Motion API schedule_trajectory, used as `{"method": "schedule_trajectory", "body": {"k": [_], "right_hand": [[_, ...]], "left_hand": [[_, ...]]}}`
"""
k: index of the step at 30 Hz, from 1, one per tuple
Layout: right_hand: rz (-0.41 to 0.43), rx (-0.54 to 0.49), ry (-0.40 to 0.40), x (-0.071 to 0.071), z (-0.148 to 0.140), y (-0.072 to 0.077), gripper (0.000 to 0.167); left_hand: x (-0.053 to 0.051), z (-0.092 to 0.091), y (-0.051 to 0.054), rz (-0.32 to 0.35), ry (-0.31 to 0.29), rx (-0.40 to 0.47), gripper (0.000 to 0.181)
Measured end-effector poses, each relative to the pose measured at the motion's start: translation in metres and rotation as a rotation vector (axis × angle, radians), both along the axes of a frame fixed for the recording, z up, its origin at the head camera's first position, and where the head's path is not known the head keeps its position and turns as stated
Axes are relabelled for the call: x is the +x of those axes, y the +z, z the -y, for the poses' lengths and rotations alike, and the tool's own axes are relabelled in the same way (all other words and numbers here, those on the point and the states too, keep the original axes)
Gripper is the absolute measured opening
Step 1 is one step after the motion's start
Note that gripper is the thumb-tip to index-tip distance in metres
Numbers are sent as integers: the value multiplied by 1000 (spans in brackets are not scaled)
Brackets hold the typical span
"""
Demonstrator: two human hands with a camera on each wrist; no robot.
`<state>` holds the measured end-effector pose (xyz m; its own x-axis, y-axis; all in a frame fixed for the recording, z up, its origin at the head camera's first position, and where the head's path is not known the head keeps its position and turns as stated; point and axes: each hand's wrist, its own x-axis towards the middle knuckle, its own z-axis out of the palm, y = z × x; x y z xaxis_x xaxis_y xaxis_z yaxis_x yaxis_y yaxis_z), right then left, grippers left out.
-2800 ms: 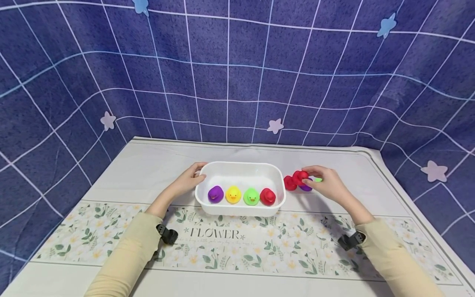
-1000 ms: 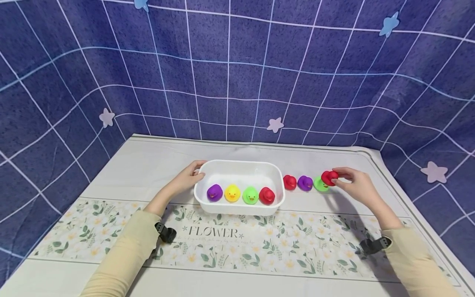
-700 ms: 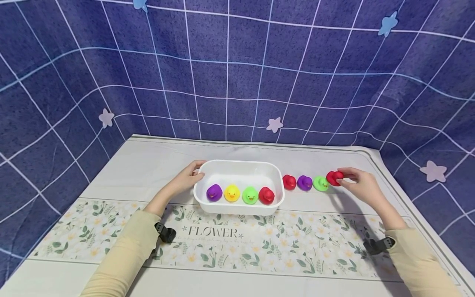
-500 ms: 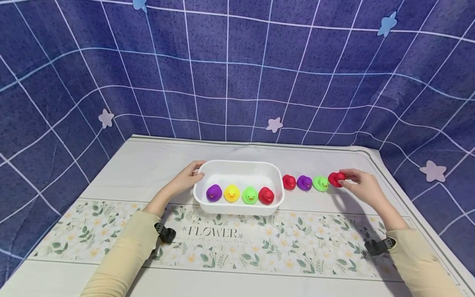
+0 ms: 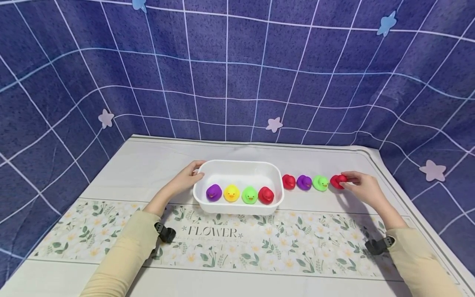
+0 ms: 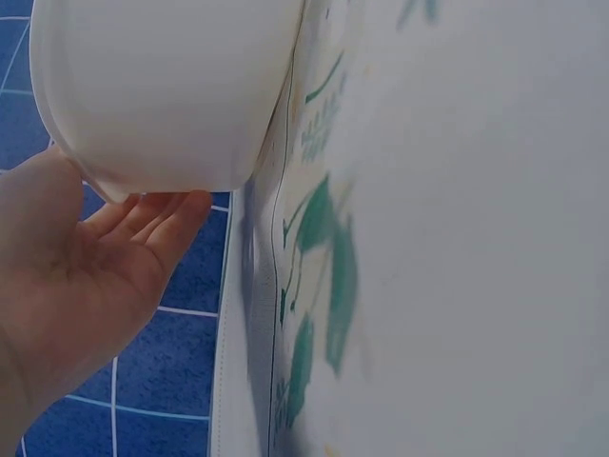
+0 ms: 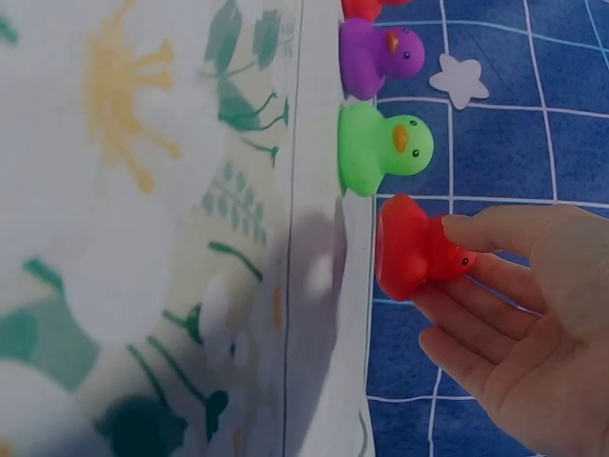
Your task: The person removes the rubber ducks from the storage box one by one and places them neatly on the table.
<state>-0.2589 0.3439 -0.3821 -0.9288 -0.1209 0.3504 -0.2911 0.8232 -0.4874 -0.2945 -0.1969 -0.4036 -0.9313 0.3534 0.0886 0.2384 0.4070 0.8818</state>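
Observation:
My left hand (image 5: 187,178) holds the left end of a white plastic tub (image 5: 237,209), thumb at the rim and fingers against the outer wall (image 6: 181,224). Inside the tub, a purple, a yellow, a green and a red rubber duck stand in a row along the near side. My right hand (image 5: 361,186) pinches another red rubber duck (image 7: 404,248) between thumb and fingers, at or just above the tabletop. Left of it, a green duck (image 5: 320,183), a purple duck (image 5: 304,182) and a red duck (image 5: 288,182) line up toward the tub.
A white tablecloth (image 5: 163,156) with a floral band and the word FLOWER covers the table. Behind and at both sides hangs a blue curtain (image 5: 245,78) with a light grid and stars. Black cameras (image 5: 165,233) sit on both wrists.
My right hand has carried its red duck rightward from above the purple duck, past the green one, then lowered it at the row's right end. The left hand stays at the tub.

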Motion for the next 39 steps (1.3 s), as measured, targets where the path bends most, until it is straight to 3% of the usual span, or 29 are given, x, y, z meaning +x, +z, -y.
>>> {"method": "schedule_trajectory", "body": {"k": [11, 39], "right_hand": [[70, 16, -7, -4, -4, -8, 36], [96, 15, 0, -5, -2, -11, 37]], "left_hand": [[-1, 1, -2, -7, -5, 10, 49], [-2, 0, -1, 0, 2, 7, 50]]}}
